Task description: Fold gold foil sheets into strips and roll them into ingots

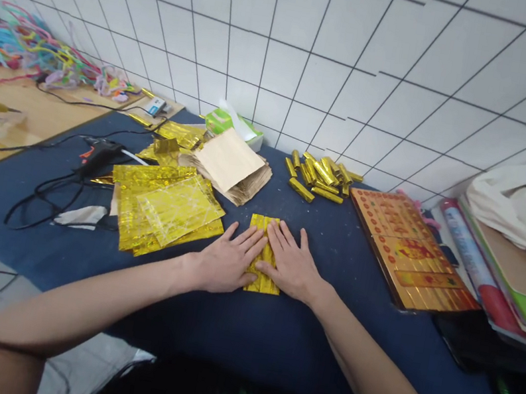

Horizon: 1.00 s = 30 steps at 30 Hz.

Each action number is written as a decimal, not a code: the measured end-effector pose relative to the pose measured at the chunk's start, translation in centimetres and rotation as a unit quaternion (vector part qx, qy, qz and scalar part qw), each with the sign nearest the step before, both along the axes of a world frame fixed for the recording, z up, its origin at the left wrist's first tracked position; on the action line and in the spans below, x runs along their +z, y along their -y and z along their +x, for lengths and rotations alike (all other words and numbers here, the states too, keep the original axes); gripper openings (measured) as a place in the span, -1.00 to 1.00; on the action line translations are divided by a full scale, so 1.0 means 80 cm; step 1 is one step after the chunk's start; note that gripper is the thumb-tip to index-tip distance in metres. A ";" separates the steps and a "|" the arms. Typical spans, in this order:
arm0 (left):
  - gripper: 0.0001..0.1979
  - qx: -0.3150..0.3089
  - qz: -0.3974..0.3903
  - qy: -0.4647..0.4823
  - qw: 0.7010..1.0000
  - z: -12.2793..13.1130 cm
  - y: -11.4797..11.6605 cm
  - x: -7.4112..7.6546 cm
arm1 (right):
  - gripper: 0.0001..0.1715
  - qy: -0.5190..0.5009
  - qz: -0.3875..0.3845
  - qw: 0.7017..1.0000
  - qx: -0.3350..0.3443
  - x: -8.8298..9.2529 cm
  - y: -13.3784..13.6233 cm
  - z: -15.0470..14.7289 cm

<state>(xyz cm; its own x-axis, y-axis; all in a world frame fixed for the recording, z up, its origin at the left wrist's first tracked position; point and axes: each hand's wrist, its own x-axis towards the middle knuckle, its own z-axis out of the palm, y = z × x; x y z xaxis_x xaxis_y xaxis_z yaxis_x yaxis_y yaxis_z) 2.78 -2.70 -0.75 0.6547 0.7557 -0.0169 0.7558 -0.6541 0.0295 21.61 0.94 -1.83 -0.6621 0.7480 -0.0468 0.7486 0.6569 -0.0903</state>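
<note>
A narrow strip of folded gold foil paper lies on the dark blue tablecloth in front of me. My left hand rests flat across its left side, fingers stretched out. From the other side my right hand presses down on it, palm low and fingers spread. Both hands cover much of the strip's middle. Left of my left hand lies a loose pile of gold foil sheets. Behind it sits a stack of tan paper sheets. Several small rolled gold tubes are heaped near the wall.
A black glue gun with a coiled cable lies at the left. A green tissue pack stands by the tiled wall. An orange-gold box lies at the right, beside stacked folders. Colourful pipe cleaners fill the far left.
</note>
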 end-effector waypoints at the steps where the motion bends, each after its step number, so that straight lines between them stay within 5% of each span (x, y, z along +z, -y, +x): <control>1: -0.36 -0.001 -0.001 -0.001 1.000 0.000 0.000 0.001 | -0.14 0.002 0.002 1.000 0.004 0.000 0.000 0.000; 7: -0.39 -0.005 -0.009 -0.009 1.000 0.003 -0.001 0.004 | -0.17 0.020 -0.011 1.000 0.007 0.005 -0.006 0.007; 13: -0.38 -0.005 -0.017 -0.019 1.000 0.004 -0.001 0.007 | -0.17 0.013 -0.006 0.998 -0.064 0.025 -0.025 0.014; 19: -0.39 0.001 -0.013 -0.012 1.000 0.004 -0.001 0.010 | -0.19 -0.072 -0.119 0.984 0.109 0.032 -0.022 -0.027; 27: -0.47 -0.011 0.010 0.002 1.000 0.008 0.016 0.004 | -0.21 -0.038 -0.091 0.993 0.072 0.016 -0.040 -0.019; 30: -0.29 -0.042 -0.011 0.019 0.999 0.010 0.036 0.002 | -0.22 -0.023 -0.079 0.994 0.073 0.016 -0.037 -0.020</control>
<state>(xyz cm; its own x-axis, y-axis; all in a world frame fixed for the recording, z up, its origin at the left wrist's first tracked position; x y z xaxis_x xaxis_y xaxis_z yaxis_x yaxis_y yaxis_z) 3.61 -5.60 -0.55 0.7156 0.6984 -0.0062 0.6969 -0.7135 0.0723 20.02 3.92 -0.54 -0.7665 0.6303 -0.1233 0.6397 0.7325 -0.2327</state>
